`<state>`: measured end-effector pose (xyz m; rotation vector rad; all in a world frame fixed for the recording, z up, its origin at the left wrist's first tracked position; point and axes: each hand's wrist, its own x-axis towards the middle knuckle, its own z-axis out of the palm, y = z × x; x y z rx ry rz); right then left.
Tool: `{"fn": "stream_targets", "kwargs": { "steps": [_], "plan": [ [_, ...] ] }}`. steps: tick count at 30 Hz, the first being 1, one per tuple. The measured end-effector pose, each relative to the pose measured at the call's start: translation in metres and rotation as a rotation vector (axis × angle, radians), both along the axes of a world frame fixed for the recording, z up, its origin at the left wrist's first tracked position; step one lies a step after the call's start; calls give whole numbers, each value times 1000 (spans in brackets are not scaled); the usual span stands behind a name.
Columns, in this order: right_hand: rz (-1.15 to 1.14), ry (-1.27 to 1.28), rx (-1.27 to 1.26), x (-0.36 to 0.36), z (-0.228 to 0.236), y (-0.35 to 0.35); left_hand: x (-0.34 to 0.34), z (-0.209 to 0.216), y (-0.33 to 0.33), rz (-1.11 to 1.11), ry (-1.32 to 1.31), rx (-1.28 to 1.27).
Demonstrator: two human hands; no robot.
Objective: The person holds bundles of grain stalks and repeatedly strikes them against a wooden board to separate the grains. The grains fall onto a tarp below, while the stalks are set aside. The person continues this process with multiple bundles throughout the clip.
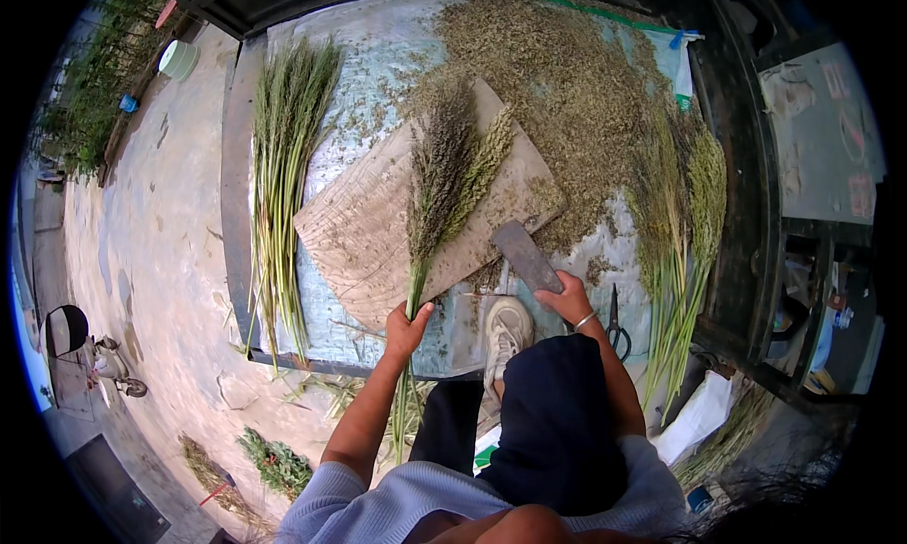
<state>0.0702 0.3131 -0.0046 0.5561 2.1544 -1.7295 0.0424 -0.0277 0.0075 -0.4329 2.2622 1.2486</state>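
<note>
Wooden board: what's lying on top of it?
On the wooden board: seed heads of the stalk bundle held by the left hand, plus loose grain; board surface beneath them is hidden.

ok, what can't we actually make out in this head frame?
Head view only:
- Blade's handle: hidden inside the right hand.
- Stalk ends: run behind the left hand and forearm.
- Scissors: partly behind the right wrist.
- Blue item by the far plants: too small to identify.
</note>
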Motion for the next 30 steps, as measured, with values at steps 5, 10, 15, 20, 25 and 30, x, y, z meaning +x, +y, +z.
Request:
{"fn": "stream_targets", "kwargs": {
  "steps": [5, 10, 15, 20, 25, 30],
  "plan": [
    [213, 338, 453, -5, 71, -49, -4, -8, -10, -31, -152, -35],
    [667, 779, 582, -57, 96, -109, -13, 2, -5, -66, -239, -64],
    [850, 947, 856, -114, 38, -123, -10, 1, -21, -141, -179, -166],
    [753, 634, 1032, -217, 7, -46, -22, 14, -43, -234, -62, -158],
    [502, 335, 1269, -269, 37, -7, -22, 18, -59, -262, -72, -202],
    [380, 738, 1171, -228, 81, -46, -13, 20, -56, -240, -124, -277]
  ]
}}
